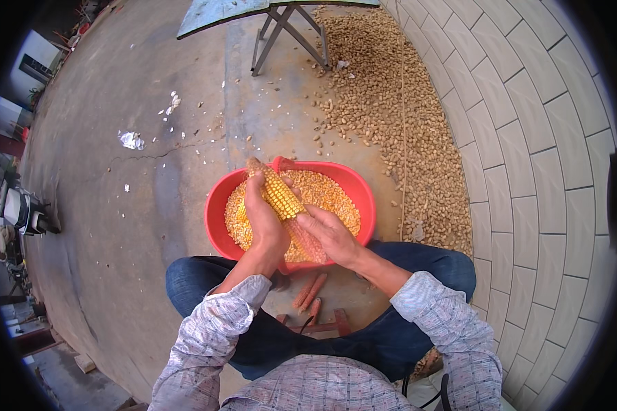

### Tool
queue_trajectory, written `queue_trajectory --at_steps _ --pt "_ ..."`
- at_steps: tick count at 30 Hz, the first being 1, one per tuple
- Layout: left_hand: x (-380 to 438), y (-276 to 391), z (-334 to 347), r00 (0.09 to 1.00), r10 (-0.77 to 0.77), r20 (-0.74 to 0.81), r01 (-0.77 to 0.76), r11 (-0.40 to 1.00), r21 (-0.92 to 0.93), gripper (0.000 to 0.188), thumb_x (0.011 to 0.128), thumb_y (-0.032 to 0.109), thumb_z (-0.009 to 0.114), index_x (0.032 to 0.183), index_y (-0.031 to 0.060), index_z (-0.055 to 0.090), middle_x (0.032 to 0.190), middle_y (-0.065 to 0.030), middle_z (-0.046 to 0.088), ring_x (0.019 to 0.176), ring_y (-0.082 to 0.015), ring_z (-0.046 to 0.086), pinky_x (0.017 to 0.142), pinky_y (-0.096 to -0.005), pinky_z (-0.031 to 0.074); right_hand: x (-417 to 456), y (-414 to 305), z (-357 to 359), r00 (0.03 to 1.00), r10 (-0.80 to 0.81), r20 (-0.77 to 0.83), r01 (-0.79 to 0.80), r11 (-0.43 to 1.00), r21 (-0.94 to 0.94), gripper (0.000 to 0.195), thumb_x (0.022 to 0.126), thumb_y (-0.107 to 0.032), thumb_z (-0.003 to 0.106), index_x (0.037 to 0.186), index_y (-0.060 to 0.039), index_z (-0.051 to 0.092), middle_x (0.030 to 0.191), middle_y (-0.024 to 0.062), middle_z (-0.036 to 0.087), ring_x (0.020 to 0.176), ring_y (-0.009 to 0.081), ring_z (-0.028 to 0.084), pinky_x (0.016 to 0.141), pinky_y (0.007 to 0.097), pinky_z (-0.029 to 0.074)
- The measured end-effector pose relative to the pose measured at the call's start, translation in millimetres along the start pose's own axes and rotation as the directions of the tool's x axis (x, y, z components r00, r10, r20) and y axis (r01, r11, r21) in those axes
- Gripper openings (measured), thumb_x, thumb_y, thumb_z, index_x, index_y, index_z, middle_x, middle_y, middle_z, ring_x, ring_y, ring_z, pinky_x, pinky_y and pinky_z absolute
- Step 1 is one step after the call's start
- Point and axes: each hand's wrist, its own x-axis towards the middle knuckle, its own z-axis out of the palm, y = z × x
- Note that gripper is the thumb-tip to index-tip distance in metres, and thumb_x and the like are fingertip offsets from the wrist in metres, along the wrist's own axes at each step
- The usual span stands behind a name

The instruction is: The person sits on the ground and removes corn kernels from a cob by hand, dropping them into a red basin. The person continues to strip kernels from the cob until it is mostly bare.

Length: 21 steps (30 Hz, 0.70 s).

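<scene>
My left hand (264, 218) is wrapped around a partly shelled corn cob (280, 194), which slants over a red plastic basket (369, 216). Yellow kernels cover the cob's upper part. A bare reddish cob (308, 241) lies against its lower end, beneath my right hand (329, 231); whether it is a separate cob I cannot tell. My right hand's thumb presses at the edge of the kernel rows. Loose corn kernels (334, 198) fill much of the basket, and another yellow cob (242, 211) shows partly behind my left hand.
Several bare cobs (310, 293) lie on the concrete between my legs, by a reddish frame (342, 322). Peanuts in shells (421, 169) are spread along the tiled wall (534, 154). A blue-topped folding table (221, 15) stands ahead. White scraps (131, 139) dot the floor, and a scooter (25, 210) is far left.
</scene>
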Motion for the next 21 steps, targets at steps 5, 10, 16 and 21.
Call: queue_trajectory --at_steps 5,10,16,21 --pt "2 -4 -2 0.998 0.060 0.031 -0.061 0.996 0.063 0.039 0.100 0.040 0.045 0.100 0.0041 0.059 0.084 -0.0098 0.065 0.074 -0.0210 0.065 0.069 -0.0351 0.055 -1 -12 8 0.997 0.064 -0.049 -0.056 0.987 0.154 0.045 0.105 -0.036 0.054 0.123 0.0038 0.058 0.112 0.0062 0.065 0.103 0.0114 0.058 0.090 0.0305 0.047" --pt "6 -11 -7 0.999 0.021 0.047 -0.024 0.997 0.074 0.039 0.100 0.041 0.046 0.099 0.0040 0.059 0.082 -0.0088 0.064 0.074 -0.0206 0.065 0.065 -0.0352 0.056 4 7 2 0.999 0.027 -0.041 -0.029 0.999 -0.039 0.046 0.105 -0.037 0.054 0.125 0.0038 0.057 0.111 0.0088 0.065 0.103 0.0133 0.059 0.090 0.0317 0.048" --pt "6 -8 -7 0.999 0.005 0.033 -0.007 0.998 0.068 0.040 0.100 0.042 0.046 0.099 0.0042 0.059 0.084 -0.0086 0.065 0.075 -0.0202 0.065 0.065 -0.0352 0.056 4 12 1 1.000 -0.009 0.004 0.009 1.000 0.013 0.043 0.104 -0.034 0.055 0.125 0.0044 0.056 0.112 0.0099 0.065 0.105 0.0150 0.059 0.093 0.0325 0.047" --pt "2 -4 -4 1.000 0.010 0.017 -0.012 0.998 0.068 0.039 0.100 0.041 0.046 0.101 0.0044 0.058 0.086 -0.0091 0.065 0.075 -0.0207 0.065 0.067 -0.0352 0.056 1 4 3 0.998 -0.062 0.006 0.062 0.998 0.019 0.041 0.104 -0.030 0.054 0.127 0.0048 0.054 0.116 0.0114 0.063 0.108 0.0161 0.058 0.097 0.0327 0.046"
